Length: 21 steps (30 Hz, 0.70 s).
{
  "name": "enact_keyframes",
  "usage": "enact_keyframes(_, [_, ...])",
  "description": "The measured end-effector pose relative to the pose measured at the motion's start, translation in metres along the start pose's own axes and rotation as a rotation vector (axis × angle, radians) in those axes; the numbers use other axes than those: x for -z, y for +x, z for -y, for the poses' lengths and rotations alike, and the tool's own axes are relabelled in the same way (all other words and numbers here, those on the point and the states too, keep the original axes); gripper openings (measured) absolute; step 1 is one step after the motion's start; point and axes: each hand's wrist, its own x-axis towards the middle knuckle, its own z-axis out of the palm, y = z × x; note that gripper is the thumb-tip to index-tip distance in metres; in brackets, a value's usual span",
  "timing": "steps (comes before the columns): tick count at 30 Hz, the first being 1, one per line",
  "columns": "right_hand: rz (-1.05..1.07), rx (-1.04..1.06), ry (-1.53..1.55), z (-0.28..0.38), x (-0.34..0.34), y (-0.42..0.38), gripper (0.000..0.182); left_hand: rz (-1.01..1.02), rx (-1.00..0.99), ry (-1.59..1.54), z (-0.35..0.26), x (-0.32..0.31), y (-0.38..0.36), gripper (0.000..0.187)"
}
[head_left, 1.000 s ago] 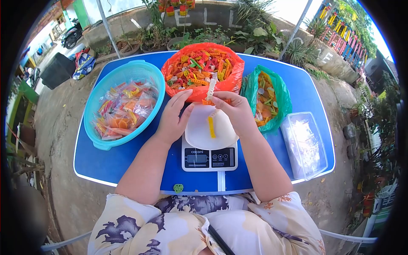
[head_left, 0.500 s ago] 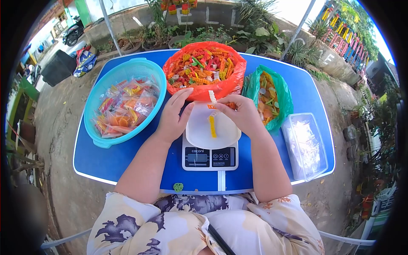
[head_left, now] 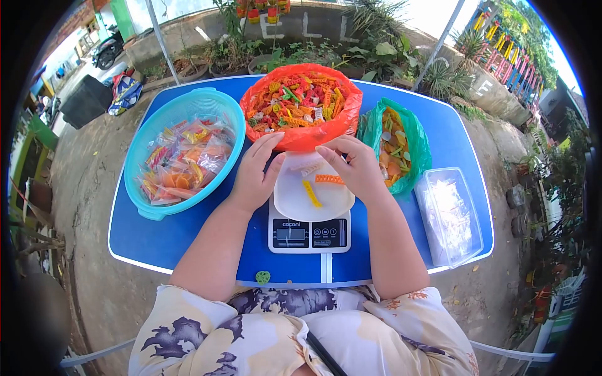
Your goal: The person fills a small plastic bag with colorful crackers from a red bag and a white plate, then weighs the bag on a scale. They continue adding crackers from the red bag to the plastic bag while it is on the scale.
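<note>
A white dish (head_left: 301,197) rests on a white digital scale (head_left: 309,245). In it lie a yellow strip (head_left: 311,193), an orange ridged piece (head_left: 329,179) and a pale piece (head_left: 310,169). My left hand (head_left: 255,172) is at the dish's left edge, fingers apart and holding nothing visible. Over the dish's right edge is my right hand (head_left: 352,164), fingers bent toward a clear plastic bag that is hard to make out; I cannot tell whether it grips it. Behind both hands stands a red bag (head_left: 313,139) full of coloured pieces.
On the left is a turquoise basket (head_left: 135,193) of filled packets. To the right stand a green bag (head_left: 419,141) of mixed pieces and a clear box (head_left: 448,216) of plastic bags. A green piece (head_left: 263,277) lies at the blue table's (head_left: 188,241) near edge.
The orange and pale pieces have left my right hand and now lie in the dish. The yellow strip has shifted and tilted. My left hand has hardly moved.
</note>
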Motion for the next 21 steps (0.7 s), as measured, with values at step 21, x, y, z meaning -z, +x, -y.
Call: enact_keyframes(21, [0.089,0.407,-0.481,-0.016,-0.027,-0.009,0.021,0.080,-0.077,0.222,-0.010,0.002,0.000,0.016])
